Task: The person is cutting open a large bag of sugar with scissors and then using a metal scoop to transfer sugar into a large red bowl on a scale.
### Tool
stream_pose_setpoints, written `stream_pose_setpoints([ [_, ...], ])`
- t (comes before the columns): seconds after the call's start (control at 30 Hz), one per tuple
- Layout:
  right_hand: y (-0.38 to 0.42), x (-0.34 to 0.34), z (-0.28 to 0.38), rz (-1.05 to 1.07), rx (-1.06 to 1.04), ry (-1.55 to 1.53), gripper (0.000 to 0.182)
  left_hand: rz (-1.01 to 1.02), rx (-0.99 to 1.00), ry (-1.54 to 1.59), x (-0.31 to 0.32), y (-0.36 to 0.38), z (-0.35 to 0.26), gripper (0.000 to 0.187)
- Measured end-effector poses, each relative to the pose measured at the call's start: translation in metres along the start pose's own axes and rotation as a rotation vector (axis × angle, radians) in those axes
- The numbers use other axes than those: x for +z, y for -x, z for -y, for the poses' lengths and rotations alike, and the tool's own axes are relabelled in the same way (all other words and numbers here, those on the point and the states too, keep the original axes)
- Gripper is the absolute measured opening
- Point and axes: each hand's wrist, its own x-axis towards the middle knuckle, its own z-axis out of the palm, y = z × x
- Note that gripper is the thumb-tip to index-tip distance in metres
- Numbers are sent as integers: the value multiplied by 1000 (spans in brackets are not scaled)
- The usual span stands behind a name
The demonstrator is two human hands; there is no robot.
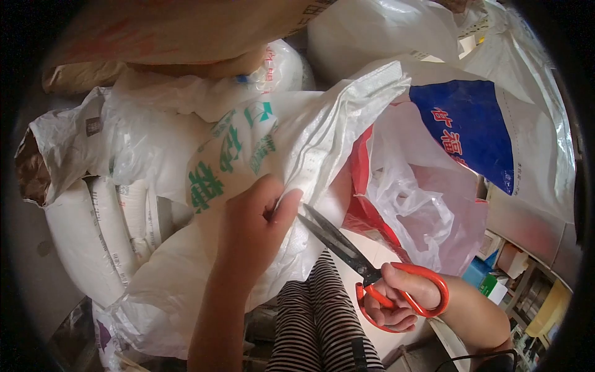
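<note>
A white woven sack [248, 142] with green printed characters lies across the middle of the head view, its top edge gathered in folds. My left hand [259, 208] pinches those folds between thumb and fingers. From the right, my right hand [403, 296] grips scissors [347, 251] by their red handles, thumb through one loop and fingers through the other. The dark blades are slightly parted, their tips right at the sack's edge beside my left thumb.
White packed bags [93, 229] stand at the left. A sack with a blue panel [465, 124] is at the right, near a red-edged bag [365, 217] holding clear plastic. Shelves [533, 297] with small boxes are at lower right. Striped trousers [316, 322] show below.
</note>
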Motion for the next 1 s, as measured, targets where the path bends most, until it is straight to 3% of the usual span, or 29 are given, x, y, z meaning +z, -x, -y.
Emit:
stream_pose_setpoints([
  [0.2, -1, 1, 12, 2, 45, 25, 84, -21, -86, 173, 2, 1, 3, 27],
  [0.43, -24, -19, -3, -3, -132, 218, 76, 85, -227, 401, 0, -9, 16, 29],
  [0.73, -59, -29, -13, -98, -308, 249, 68, 213, -476, 417, -5, -18, 17, 36],
  [0.9, -71, -31, -21, -201, -443, 378, 71, 242, -530, 499, -6, -18, 20, 41],
  [1.0, -78, -35, -24, -156, -480, 355, 68, 241, -535, 535, -4, -16, 23, 42],
])
